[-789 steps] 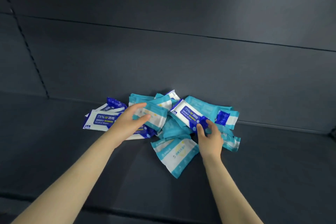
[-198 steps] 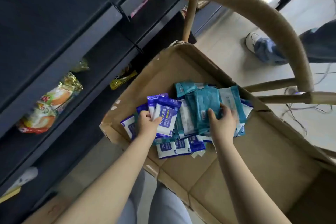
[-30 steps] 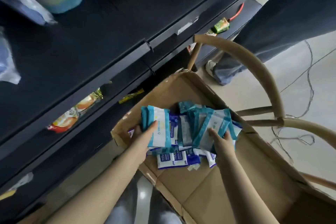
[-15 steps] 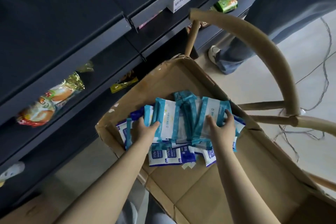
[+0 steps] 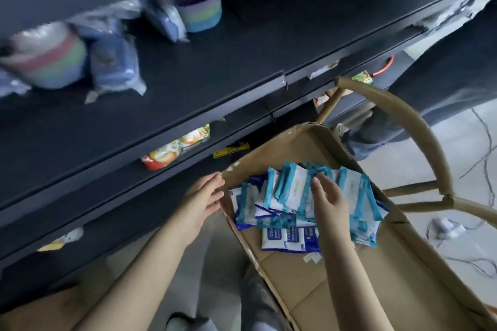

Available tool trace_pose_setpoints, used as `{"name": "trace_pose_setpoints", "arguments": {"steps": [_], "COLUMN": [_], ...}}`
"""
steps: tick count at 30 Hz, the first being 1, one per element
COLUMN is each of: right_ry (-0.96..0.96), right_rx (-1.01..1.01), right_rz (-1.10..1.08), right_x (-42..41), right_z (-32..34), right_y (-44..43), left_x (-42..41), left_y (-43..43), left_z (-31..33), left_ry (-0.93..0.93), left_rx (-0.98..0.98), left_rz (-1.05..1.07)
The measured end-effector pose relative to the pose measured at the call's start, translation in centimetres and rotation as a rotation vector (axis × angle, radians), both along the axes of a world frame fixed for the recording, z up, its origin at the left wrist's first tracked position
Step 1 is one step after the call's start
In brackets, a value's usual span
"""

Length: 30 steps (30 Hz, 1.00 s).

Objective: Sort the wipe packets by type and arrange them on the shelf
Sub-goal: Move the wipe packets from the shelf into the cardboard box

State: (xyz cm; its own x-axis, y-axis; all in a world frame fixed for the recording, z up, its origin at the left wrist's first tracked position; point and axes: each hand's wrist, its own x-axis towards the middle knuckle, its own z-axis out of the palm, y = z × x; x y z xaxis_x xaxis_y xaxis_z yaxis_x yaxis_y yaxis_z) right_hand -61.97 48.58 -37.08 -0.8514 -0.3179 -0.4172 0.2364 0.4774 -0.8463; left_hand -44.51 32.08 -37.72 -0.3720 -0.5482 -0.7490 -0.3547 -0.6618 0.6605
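A heap of wipe packets lies in an open cardboard box (image 5: 376, 285). Teal-and-white packets (image 5: 291, 189) stand on top, and dark-blue-and-white packets (image 5: 285, 239) lie flat beneath them at the front. My right hand (image 5: 326, 192) hovers over the teal packets with its fingers spread and holds nothing. My left hand (image 5: 205, 196) is outside the box, its straight fingers at the box's left rim, empty. The dark shelf (image 5: 242, 43) runs across the upper half of the view.
Rainbow-striped cups (image 5: 200, 9) and blue bagged items (image 5: 114, 67) stand on the shelf's left part. Snack packs (image 5: 174, 148) show on a lower shelf. A wooden chair back (image 5: 419, 126) arches behind the box. Another person's legs (image 5: 376, 129) and floor cables (image 5: 486, 142) are at right.
Both hands have let go of the teal packets, which now rest on the heap. My left hand has moved left out of the box. The camera has tilted up toward the shelf.
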Motion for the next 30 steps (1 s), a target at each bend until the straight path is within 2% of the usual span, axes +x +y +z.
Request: {"name": "trace_pose_setpoints", "arguments": {"steps": [6,10,13,19,24,30], "right_ry": [-0.157,-0.282,-0.281,-0.231,-0.142,-0.033], "right_rx": [-0.236,-0.397,-0.433,-0.540,-0.552,-0.470], "right_rz": [0.247,0.378,0.478,0.653,0.706,0.764], "right_x": [13.9,21.8,25.9,30.4,32.0,31.3], "right_z": [10.4,17.6,22.4,29.7,33.0,33.1], "right_y": [-6.0,-9.2,-11.7,-17.9,-24.8,-34.1], "left_x": [15.7,25.9,31.1,36.9,39.6,40.6], "left_y": [-2.0,-2.1,-2.6,-5.9,-11.5,-19.9], "left_z": [11.6,18.9,23.9,32.1,35.1,35.4], "left_ry": [0.161,0.234,0.281,0.367,0.279,0.143], "left_rx": [-0.136,-0.263,-0.359,-0.569,-0.711,-0.826], "left_rz": [0.179,0.220,0.267,0.332,0.414,0.444]}}
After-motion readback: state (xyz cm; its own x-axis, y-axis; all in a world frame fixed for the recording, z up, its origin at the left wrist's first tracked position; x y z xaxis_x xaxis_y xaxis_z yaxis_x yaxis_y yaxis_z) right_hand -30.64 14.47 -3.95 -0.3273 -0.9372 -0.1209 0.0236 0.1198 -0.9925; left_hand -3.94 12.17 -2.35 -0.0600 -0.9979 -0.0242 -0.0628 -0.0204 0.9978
